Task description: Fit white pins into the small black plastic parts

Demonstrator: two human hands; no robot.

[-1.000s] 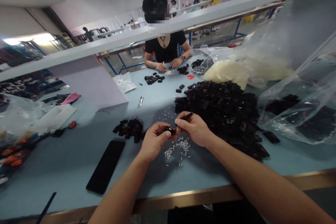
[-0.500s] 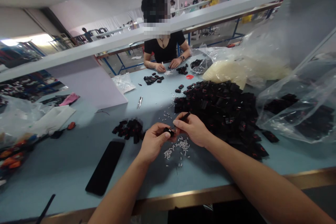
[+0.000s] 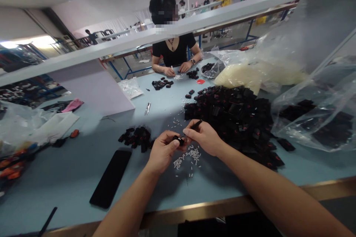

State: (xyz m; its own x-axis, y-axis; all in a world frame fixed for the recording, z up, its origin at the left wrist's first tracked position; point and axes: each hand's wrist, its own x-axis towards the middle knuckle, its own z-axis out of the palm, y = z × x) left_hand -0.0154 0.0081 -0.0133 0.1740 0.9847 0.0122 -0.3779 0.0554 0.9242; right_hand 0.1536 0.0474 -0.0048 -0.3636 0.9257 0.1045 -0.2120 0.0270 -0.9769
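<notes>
1. My left hand point(image 3: 162, 152) grips a small black case point(image 3: 179, 140) above the counter point(image 3: 172, 194), close to my right hand point(image 3: 205, 137), which pinches a slim dark tool point(image 3: 197, 124).
2. Little has shifted in the past second: both hands stay close together near the white bits point(image 3: 194, 153).
3. The same case remains in hand, so this step looks unfinished.
</notes>
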